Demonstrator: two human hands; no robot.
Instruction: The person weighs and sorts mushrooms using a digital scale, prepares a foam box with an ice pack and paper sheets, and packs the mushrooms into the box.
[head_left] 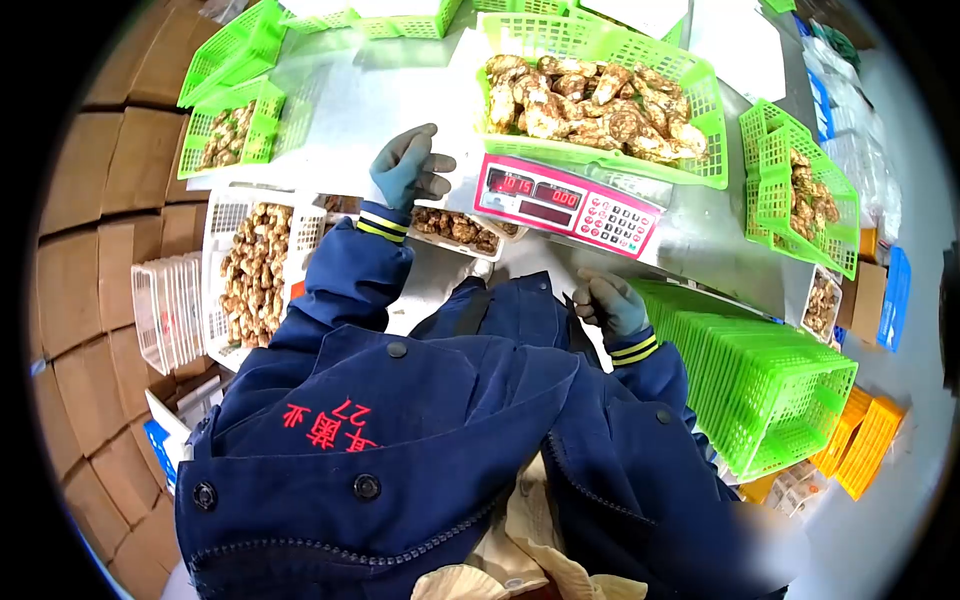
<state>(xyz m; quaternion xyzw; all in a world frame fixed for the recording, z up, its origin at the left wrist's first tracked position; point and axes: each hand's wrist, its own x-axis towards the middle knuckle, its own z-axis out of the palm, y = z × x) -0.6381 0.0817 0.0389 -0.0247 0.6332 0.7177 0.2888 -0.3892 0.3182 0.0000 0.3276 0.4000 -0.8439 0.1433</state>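
Observation:
My left hand (408, 168), in a grey-blue glove, hovers over the metal table to the left of the scale, its fingers apart and nothing in them. My right hand (610, 302), gloved too, is low in front of my body, below the scale. Its fingers are curled in; what they hold, if anything, I cannot make out. A pink-framed digital scale (570, 205) with lit red digits stands between and ahead of the hands. On it sits a large green basket (708, 105) full of thick brown-and-white mushrooms (590, 105).
Left are a white crate (218, 225) of mushrooms and stacked cardboard boxes (125, 160). Smaller green baskets (265, 125) (755, 185) with mushrooms stand on both sides of the table (345, 95). A long stack of green baskets (735, 370) lies by my right arm. A mushroom tray (455, 230) sits below the table edge.

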